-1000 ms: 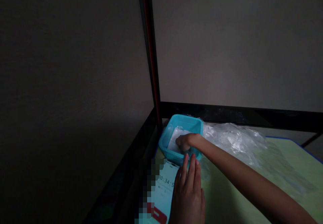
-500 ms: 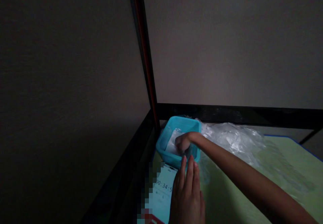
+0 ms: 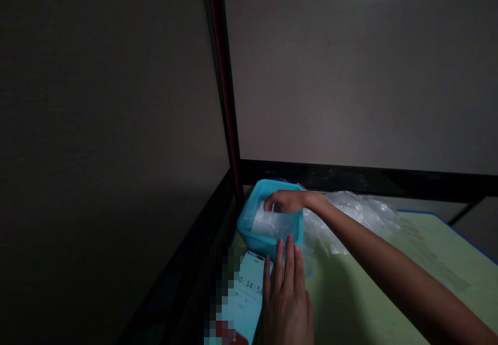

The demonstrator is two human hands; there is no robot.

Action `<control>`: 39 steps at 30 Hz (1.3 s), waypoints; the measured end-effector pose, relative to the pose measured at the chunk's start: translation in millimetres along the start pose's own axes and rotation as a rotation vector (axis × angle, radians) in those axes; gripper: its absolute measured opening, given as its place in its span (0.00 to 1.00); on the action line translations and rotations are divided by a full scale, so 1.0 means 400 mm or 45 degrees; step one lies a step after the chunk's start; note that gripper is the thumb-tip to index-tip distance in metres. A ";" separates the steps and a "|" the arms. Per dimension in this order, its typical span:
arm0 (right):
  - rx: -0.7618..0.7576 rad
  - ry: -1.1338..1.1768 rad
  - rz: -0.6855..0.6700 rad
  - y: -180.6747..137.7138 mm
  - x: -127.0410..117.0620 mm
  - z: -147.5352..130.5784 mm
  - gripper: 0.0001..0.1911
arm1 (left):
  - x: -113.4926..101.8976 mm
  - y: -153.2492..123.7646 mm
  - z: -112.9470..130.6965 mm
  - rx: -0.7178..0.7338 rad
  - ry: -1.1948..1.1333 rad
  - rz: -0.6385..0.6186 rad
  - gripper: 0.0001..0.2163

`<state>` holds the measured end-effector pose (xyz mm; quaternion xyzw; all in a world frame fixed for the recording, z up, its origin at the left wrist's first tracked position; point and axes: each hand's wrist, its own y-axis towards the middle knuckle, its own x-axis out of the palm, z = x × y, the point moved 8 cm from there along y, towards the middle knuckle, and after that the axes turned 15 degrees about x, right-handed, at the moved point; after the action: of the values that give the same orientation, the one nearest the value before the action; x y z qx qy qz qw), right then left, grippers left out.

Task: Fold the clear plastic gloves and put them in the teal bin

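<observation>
A teal plastic tub (image 3: 246,224) stands in the table's far left corner with pale, clear plastic (image 3: 272,224) inside. My right hand (image 3: 286,201) reaches over the tub from the right, fingers curled in a pinch on the top of that clear plastic. Flat on the table just in front of the tub lies my left hand (image 3: 286,293), fingers stretched out and together, its edge touching a phone (image 3: 245,295) that shows a running timer.
A heap of crumpled clear plastic (image 3: 361,211) lies right of the tub on a light green mat (image 3: 389,277). A black upright post (image 3: 220,75) and a black rail (image 3: 350,177) fence the corner against grey walls. The light is dim.
My right hand has come up from the bottom of the tub to its rim, pinching the clear plastic. My left hand has slid slightly left along the phone.
</observation>
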<state>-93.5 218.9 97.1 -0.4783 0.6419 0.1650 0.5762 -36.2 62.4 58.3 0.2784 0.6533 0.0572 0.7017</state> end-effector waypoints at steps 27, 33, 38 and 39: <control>0.501 0.150 0.877 -0.545 0.261 0.281 0.12 | 0.104 -0.032 0.196 0.288 -0.687 -0.240 0.25; 0.652 0.097 1.048 -0.574 0.308 0.302 0.13 | 0.101 -0.025 0.180 0.175 -0.721 -0.250 0.21; 0.797 0.022 1.051 -0.598 0.303 0.335 0.13 | 0.092 -0.017 0.179 0.177 -0.790 -0.159 0.18; 0.840 0.004 1.049 -0.605 0.302 0.346 0.14 | 0.090 -0.015 0.176 0.163 -0.810 -0.133 0.18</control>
<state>196.3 154.9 31.7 0.0202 0.7955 0.1662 0.5824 34.1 51.2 23.0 0.2920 0.4170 -0.1100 0.8537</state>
